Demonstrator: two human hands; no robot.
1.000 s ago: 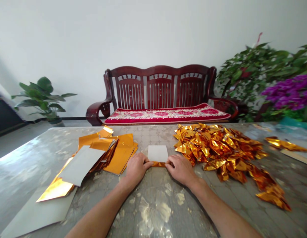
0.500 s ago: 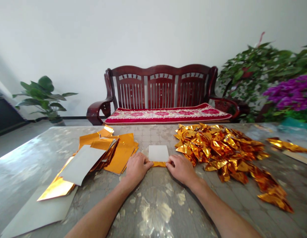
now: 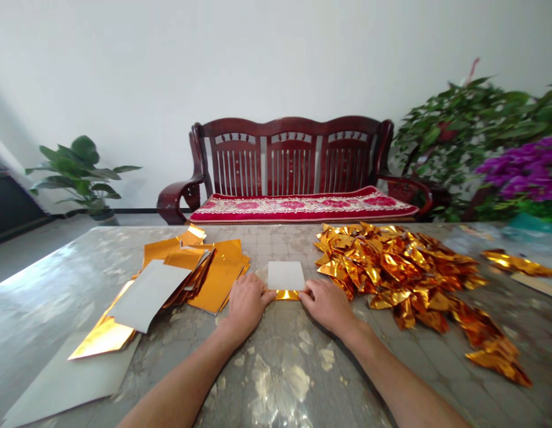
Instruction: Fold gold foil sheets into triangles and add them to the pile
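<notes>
A small sheet of gold foil paper lies on the table between my hands, pale back up, its near edge folded over into a narrow gold strip. My left hand grips the left end of that fold, fingers closed. At the other end my right hand pinches the fold between thumb and fingers. Left of my left hand is a loose stack of gold foil sheets, with a pale-backed sheet on top. To the right of my right hand spreads a heap of folded gold foil pieces.
The patterned table fills the foreground. A larger pale sheet lies at its near left. Clear plastic and a separate folded piece are at the far right. Beyond stand a wooden bench, a potted plant and purple flowers.
The folded strip now catches more light and shows brighter gold. Both hands keep their grip in nearly the same place; the whole view has shifted very slightly.
</notes>
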